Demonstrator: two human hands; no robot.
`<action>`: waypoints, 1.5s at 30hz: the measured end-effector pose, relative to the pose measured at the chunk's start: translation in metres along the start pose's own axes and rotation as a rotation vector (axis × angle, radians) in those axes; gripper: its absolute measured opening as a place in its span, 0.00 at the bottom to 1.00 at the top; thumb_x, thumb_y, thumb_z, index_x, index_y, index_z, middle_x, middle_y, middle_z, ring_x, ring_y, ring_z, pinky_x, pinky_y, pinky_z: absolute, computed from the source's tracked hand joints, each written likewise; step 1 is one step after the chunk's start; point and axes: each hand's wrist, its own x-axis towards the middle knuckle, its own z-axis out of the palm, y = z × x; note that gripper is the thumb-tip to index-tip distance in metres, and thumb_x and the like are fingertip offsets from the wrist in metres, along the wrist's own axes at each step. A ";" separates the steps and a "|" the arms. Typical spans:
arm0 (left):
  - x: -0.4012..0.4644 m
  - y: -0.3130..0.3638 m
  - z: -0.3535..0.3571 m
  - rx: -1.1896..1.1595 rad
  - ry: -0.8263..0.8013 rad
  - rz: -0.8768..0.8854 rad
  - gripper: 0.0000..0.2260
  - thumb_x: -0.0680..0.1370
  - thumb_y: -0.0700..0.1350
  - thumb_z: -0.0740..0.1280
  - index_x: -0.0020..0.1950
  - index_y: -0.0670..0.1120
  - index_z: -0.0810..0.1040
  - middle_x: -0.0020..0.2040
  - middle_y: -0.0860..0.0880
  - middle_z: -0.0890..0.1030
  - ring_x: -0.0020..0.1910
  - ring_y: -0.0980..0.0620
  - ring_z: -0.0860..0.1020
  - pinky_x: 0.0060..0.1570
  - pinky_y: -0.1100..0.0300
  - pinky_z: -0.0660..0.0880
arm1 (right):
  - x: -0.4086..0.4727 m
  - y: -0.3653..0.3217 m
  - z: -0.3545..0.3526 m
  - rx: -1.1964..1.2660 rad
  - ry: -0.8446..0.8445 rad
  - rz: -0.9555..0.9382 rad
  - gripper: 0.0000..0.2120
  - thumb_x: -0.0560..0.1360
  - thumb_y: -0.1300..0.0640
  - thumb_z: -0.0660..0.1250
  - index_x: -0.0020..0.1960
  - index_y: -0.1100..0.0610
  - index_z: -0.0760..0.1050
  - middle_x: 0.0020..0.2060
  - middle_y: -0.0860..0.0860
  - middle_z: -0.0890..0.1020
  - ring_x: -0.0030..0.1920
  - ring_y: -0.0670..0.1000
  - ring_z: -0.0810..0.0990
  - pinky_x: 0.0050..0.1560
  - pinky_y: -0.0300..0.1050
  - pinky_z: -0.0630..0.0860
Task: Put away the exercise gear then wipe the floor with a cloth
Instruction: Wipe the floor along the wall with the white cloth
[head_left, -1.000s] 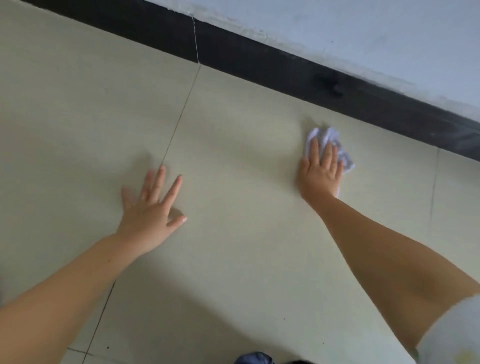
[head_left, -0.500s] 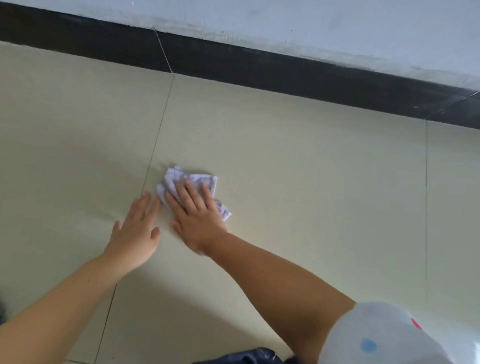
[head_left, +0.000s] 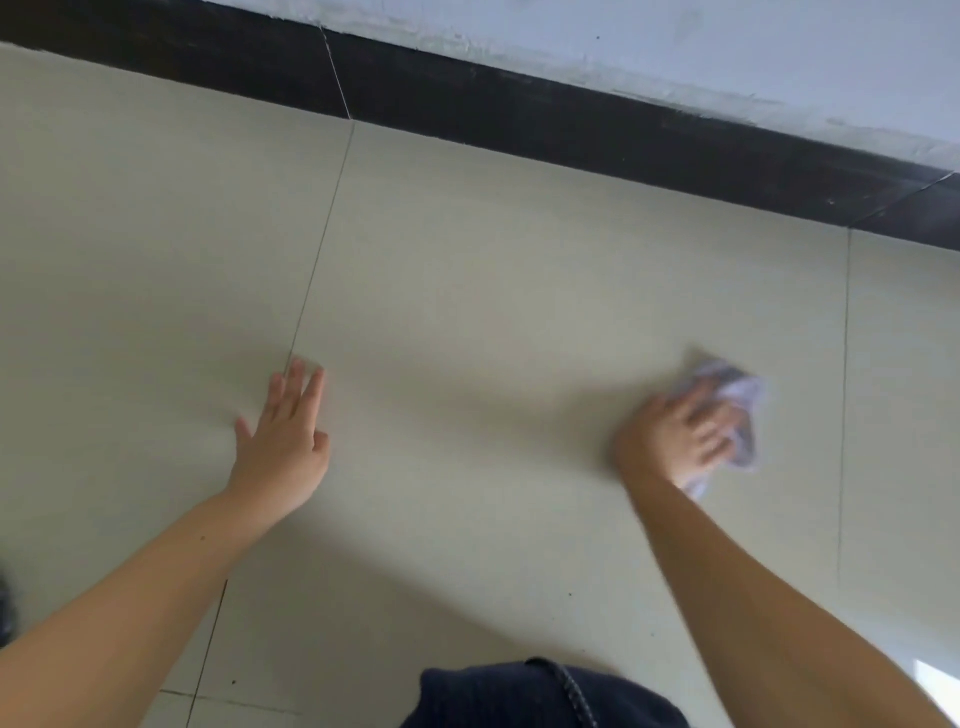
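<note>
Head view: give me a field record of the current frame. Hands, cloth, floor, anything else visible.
left hand: flat on the floor, fingers spread, empty
right hand: pressing on the cloth, motion-blurred
crumpled white cloth: on the floor under the right hand's fingers, sticking out past them
cream tiled floor: thin grout lines, a few small dark specks near the bottom
black skirting board: runs along the base of the wall
pale wall: above the skirting
dark denim clothing: bottom edge of view
exercise gear: none in view

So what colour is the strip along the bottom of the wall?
Black, a dark skirting strip, seen in the head view.
</note>
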 end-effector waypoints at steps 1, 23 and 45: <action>0.001 0.000 -0.002 -0.044 -0.004 -0.007 0.29 0.80 0.37 0.53 0.78 0.48 0.45 0.78 0.52 0.41 0.77 0.52 0.42 0.72 0.38 0.47 | -0.027 -0.024 0.013 -0.017 0.004 -0.140 0.29 0.77 0.50 0.47 0.75 0.60 0.58 0.73 0.65 0.61 0.74 0.65 0.59 0.72 0.61 0.53; -0.017 0.116 0.034 0.260 -0.188 0.091 0.32 0.81 0.53 0.55 0.77 0.55 0.37 0.76 0.45 0.30 0.76 0.41 0.35 0.70 0.34 0.50 | 0.011 0.174 -0.052 -0.166 -0.262 -0.099 0.27 0.80 0.45 0.40 0.77 0.49 0.37 0.77 0.57 0.42 0.77 0.53 0.38 0.76 0.54 0.39; -0.035 0.178 0.043 0.455 -0.347 0.301 0.32 0.81 0.49 0.55 0.76 0.56 0.36 0.76 0.48 0.31 0.76 0.43 0.37 0.72 0.41 0.54 | 0.064 0.282 -0.086 0.111 -0.181 0.318 0.25 0.83 0.47 0.41 0.78 0.47 0.39 0.77 0.55 0.41 0.77 0.53 0.39 0.75 0.53 0.38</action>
